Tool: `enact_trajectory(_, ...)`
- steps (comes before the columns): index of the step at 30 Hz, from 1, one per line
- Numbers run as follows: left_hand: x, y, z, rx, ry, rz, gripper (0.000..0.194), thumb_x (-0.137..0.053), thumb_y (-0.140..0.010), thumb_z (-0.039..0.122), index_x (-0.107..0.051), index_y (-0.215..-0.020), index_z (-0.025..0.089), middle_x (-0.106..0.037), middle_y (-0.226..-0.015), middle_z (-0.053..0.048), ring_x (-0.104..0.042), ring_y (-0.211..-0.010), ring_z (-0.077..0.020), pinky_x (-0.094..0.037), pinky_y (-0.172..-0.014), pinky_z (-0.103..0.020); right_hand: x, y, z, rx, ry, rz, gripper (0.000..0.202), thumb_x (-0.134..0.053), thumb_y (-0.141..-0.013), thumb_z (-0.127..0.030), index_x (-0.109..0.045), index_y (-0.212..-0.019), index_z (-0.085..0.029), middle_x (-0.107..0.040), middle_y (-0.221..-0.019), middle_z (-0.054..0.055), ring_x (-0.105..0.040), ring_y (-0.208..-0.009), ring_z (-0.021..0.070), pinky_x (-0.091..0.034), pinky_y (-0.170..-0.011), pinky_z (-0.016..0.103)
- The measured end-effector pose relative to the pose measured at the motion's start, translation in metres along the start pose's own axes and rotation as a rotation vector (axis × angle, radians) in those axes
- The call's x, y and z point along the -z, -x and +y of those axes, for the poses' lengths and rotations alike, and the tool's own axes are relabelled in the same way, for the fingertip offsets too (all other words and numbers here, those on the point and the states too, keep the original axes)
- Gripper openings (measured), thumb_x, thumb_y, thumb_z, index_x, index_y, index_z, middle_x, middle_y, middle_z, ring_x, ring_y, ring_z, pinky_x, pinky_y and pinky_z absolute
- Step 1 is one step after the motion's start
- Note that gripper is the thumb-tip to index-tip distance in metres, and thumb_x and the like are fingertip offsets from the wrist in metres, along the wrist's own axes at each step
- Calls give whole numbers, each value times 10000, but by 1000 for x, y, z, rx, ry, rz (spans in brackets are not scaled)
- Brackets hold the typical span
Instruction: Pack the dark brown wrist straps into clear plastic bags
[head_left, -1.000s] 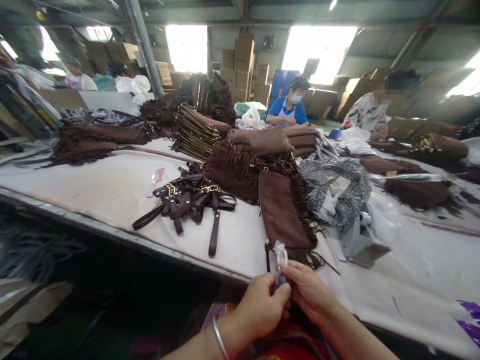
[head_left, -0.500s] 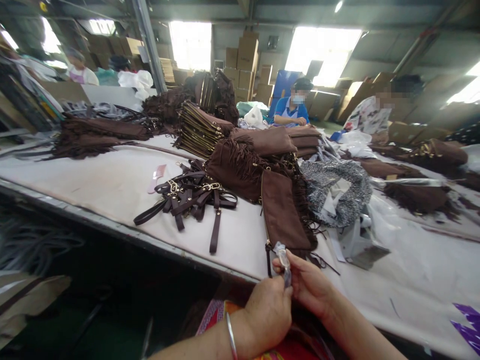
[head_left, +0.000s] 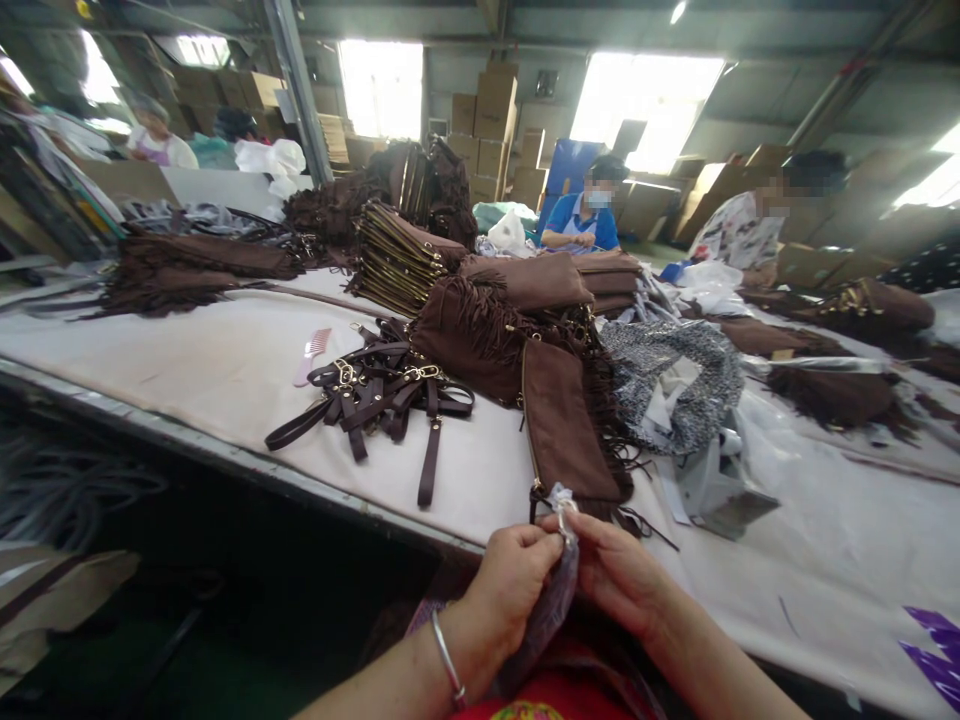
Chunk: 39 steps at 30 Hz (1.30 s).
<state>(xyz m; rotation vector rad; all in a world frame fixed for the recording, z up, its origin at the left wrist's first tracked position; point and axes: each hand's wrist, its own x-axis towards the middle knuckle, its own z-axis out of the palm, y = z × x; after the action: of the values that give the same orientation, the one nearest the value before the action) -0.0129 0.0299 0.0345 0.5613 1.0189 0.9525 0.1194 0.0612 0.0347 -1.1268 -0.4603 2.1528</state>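
Note:
At the table's front edge, my left hand (head_left: 511,578) is closed, thumb and fingers pinching a plastic-wrapped strap (head_left: 553,610) near its metal clasp. My right hand (head_left: 619,570) grips the same piece from the other side, fingers curled round its upper end. The wrapped strap hangs down between both hands; what lies inside the plastic is hard to make out. Just beyond them lies a brown fringed pouch (head_left: 570,420) with a zip along its left side. Left of it sits a heap of dark wrist straps (head_left: 390,395) with gold-coloured clasps.
Brown pouches (head_left: 397,255) are stacked behind, and a pink comb (head_left: 311,357) lies left of the straps. Speckled grey fabric (head_left: 667,385) and clear plastic (head_left: 795,470) are on the right. Across the table a person in blue (head_left: 581,220) sits; others are further off.
My left hand has moved up and slightly left, from lower on the wrapped strap to near its clasp. More of the plastic-wrapped length now shows below. My right hand has hardly moved.

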Motion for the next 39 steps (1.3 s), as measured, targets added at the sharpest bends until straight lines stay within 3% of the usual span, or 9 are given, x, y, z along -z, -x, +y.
enact_trajectory(3, -2, 1, 0, 12, 3, 35, 216, -660, -701, 309, -544, -612, 150, -416, -506, 56, -342, -468, -66, -222, -451, -213, 2, 0, 2, 6, 5, 8, 220, -612, -823, -299, -706, -857, -103, -701, -698, 75, -648, -647, 181, -521, -656, 300)
enact_trajectory(8, -3, 2, -4, -84, -86, 85, 174, -617, -733, 299, -603, -668, 139, -503, -572, 32, -404, -517, -85, -290, -487, -218, 4, -3, 6, 34, -10, 37, 224, -621, -815, -307, -707, -879, -110, -703, -699, 71, -635, -625, 171, -513, -620, 289)
enact_trajectory(14, 4, 3, -3, -432, -618, 153, 211, -526, -823, 234, -663, -686, 151, -626, -696, -26, -540, -678, -145, -404, -644, -257, 1, -2, 8, 84, 47, 98, 214, -649, -788, -278, -712, -878, -95, -705, -716, 75, -615, -621, 160, -504, -588, 273)
enact_trajectory(18, 6, 7, 2, -669, -868, 91, 237, -462, -865, 167, -620, -687, 168, -627, -769, -48, -553, -755, -154, -418, -724, -269, 1, -5, 11, 102, 44, 102, 219, -654, -790, -291, -715, -873, -98, -702, -747, 71, -619, -658, 161, -513, -621, 276)
enact_trajectory(21, 7, 11, 2, -775, -959, 39, 220, -414, -893, 163, -600, -775, 169, -630, -860, -77, -563, -818, -170, -431, -761, -281, 0, -8, 12, 127, 41, 116, 224, -655, -795, -304, -718, -879, -106, -699, -753, 68, -624, -682, 163, -516, -649, 273)
enact_trajectory(28, 10, 11, -6, -880, -1153, 89, 225, -409, -905, 180, -632, -875, 162, -637, -860, -96, -564, -813, -202, -442, -772, -328, -6, -6, 13, 162, 58, 133, 244, -684, -773, -323, -717, -877, -104, -698, -800, 69, -609, -668, 141, -490, -584, 225)
enact_trajectory(31, 12, 9, -7, -797, -989, 108, 188, -482, -883, 201, -667, -860, 174, -648, -862, -80, -576, -815, -186, -443, -774, -306, -6, -5, 14, 159, 44, 127, 258, -689, -766, -334, -714, -891, -109, -700, -838, 71, -621, -708, 156, -505, -617, 248)
enact_trajectory(36, 14, 3, -4, -251, -427, 147, 190, -601, -810, 327, -672, -812, 151, -648, -744, -43, -565, -664, -142, -433, -625, -252, -5, -3, 14, 158, 59, 125, 277, -677, -775, -345, -709, -891, -95, -701, -793, 80, -621, -674, 171, -512, -611, 285)
enact_trajectory(39, 13, -3, -3, -59, -200, 84, 241, -610, -782, 368, -659, -780, 132, -579, -627, -7, -485, -552, -105, -347, -513, -222, -4, -3, 15, 161, 72, 98, 295, -655, -794, -356, -701, -921, -94, -701, -761, 82, -626, -654, 186, -521, -622, 320)
